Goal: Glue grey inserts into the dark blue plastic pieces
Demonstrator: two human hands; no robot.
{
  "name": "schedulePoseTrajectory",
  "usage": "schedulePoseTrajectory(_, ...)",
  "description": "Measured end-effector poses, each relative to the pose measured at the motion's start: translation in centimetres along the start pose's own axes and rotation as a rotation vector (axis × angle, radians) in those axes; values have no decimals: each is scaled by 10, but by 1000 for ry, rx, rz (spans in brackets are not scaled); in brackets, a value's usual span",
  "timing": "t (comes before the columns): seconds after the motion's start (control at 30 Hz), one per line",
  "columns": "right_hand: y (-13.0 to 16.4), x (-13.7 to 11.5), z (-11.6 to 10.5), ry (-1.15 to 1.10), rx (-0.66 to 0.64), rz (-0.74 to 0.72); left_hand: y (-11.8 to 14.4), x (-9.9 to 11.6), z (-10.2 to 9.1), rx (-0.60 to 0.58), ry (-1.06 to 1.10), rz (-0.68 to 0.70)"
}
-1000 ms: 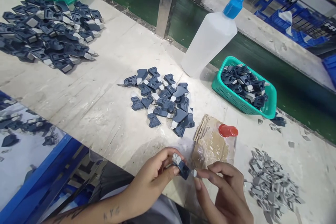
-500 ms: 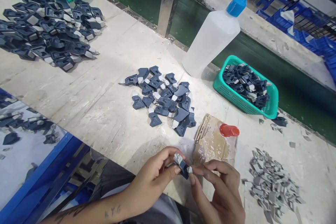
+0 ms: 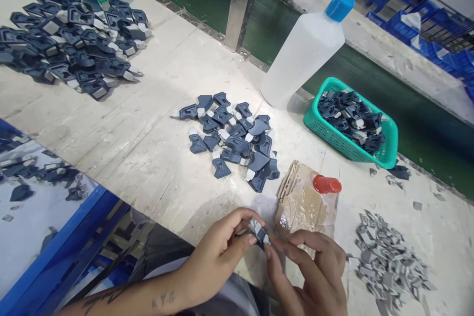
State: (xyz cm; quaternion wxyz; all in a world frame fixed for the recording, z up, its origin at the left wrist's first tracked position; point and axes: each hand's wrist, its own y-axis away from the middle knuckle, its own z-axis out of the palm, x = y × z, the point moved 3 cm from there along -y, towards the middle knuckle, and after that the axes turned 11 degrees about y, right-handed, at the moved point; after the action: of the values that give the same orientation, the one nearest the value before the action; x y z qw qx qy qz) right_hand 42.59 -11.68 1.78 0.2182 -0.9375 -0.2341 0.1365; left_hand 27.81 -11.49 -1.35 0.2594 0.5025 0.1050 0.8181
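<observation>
Hands meet at the near edge of the worktable, both closed on one small dark blue plastic piece with a pale grey bit on it. The left hand pinches the piece between thumb and fingers, and the right hand has its thumb and forefinger pressed against the grey end, so both grips are clamped on the same piece, held just above the table edge and not resting on it. To my eye the step in hand is seating the little grey insert into the blue body; I judge it partly in, since the grey end still shows at the fingertips. The next move calls for a firm squeeze straight along the insert while the left hand keeps the body from twisting, then a free spot to put it down. Just beyond the hands lies a scrap of cardboard with a red cap on it, and past that a loose heap of blue pieces. A pile of grey inserts sits to the right, a small green basket of blue pieces beyond it, a squeeze bottle beside that basket, and a bigger heap far left.
</observation>
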Motion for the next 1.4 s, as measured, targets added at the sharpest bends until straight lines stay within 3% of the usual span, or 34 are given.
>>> schedulePoseTrajectory(0.1,-1,-1,1,-26,-19,8,-1,1,1,6,-9,-1)
schedulePoseTrajectory(0.37,8,-1,8,-285,-128,214,-1,-2,3,-14,-40,57)
schedulePoseTrajectory(0.73,9,4,7,-351,-184,237,-3,0,4,-10,-61,40)
schedulePoseTrajectory(1.03,5,-4,1,-101,29,135,-3,0,4,8,-70,64)
schedulePoseTrajectory(1.17,0,-11,5,-60,147,192,-3,-5,2,42,-143,89)
schedulePoseTrajectory(1.27,0,-13,9,-51,273,248,-5,-6,2,115,-130,105)
schedulePoseTrajectory(1.4,7,-16,18,9,223,272,-6,-8,2,258,-80,161)
